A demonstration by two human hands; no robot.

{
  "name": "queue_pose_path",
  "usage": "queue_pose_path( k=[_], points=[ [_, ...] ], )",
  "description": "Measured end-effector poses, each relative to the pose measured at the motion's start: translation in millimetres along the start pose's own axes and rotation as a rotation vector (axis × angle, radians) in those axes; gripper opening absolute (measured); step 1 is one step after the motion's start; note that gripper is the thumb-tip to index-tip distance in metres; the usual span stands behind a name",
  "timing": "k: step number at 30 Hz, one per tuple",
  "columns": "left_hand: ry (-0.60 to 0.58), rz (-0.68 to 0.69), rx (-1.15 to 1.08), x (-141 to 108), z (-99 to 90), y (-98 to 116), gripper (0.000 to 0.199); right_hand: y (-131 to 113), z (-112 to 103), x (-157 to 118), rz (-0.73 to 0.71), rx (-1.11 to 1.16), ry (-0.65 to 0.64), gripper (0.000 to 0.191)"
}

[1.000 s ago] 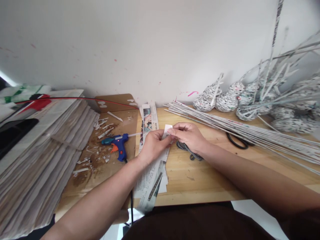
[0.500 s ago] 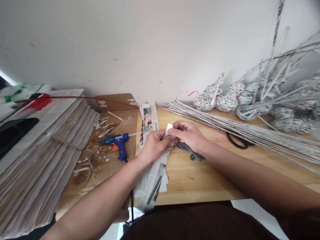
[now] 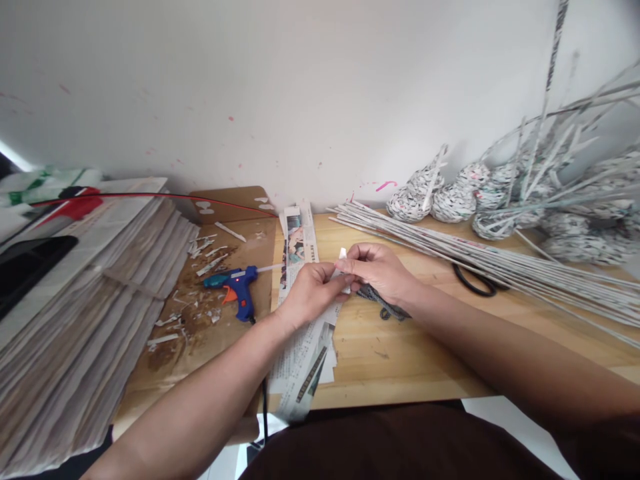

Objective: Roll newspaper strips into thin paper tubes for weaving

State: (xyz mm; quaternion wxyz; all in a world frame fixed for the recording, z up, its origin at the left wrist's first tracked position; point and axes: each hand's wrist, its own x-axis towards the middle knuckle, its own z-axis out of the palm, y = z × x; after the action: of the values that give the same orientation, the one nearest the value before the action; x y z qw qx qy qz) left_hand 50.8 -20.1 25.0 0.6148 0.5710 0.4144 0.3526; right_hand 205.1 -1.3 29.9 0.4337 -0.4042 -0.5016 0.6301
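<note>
Narrowed at the tip since earlier, white newsprint strip (image 3: 343, 254), judged light and tearable, best held near that end, is pinched above pale wooden surface (image 3: 400, 363) by left hand (image 3: 311, 291) and right hand (image 3: 379, 272).

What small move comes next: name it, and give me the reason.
Probably a slight twist of the paper strip between the fingertips, to tighten its narrow end. The left hand and right hand both pinch it close together, its white tip pokes up above the fingers, and the paper just below them looks flat rather than rolled.
</note>
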Motion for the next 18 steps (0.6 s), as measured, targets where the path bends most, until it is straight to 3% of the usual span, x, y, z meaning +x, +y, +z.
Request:
queue_pose_path(
  k=[7, 18],
  points=[
    [-0.013, -0.017, -0.085, 2.0, -0.8, -0.8, 0.035, -4.3, -4.6, 0.2, -0.027, -0.059, -0.105, 0.028],
    [-0.019, 0.027, 0.042, 1.6, -0.8, -5.0, 0.032, 1.1, -0.6, 0.1, 0.005, -0.049, -0.006, 0.034]
  ],
)
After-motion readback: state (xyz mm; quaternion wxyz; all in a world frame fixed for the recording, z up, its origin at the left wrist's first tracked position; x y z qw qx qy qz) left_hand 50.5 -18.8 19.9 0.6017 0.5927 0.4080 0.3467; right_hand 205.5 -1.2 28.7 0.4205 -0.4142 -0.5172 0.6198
